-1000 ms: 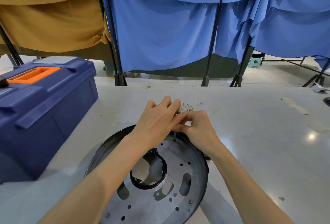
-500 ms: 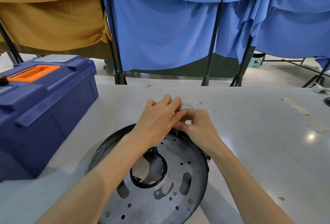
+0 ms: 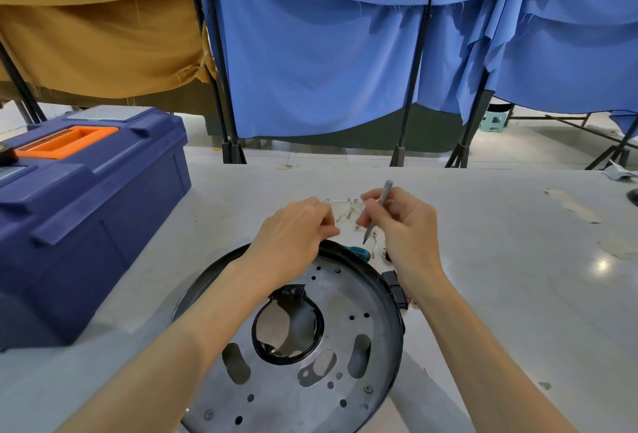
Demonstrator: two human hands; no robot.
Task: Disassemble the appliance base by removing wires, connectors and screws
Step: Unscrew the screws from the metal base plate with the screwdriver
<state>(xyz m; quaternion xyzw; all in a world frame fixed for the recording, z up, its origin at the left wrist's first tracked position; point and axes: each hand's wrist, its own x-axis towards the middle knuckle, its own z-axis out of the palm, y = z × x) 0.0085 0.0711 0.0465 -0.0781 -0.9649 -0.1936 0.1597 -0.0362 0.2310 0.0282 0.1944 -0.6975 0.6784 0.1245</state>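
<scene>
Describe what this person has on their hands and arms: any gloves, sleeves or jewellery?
Nothing worn shows. The left hand and right hand are bare: no gloves, no visible rings. The left forearm and right forearm are uncovered down to the picture's edge, without sleeves, watch or bracelet.

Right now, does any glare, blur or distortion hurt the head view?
Head view: lamp glare on the table at right; wide-angle bowing of the curtain poles; right hand and its thin grey tool sharp; small wire bits beyond faint.
</scene>
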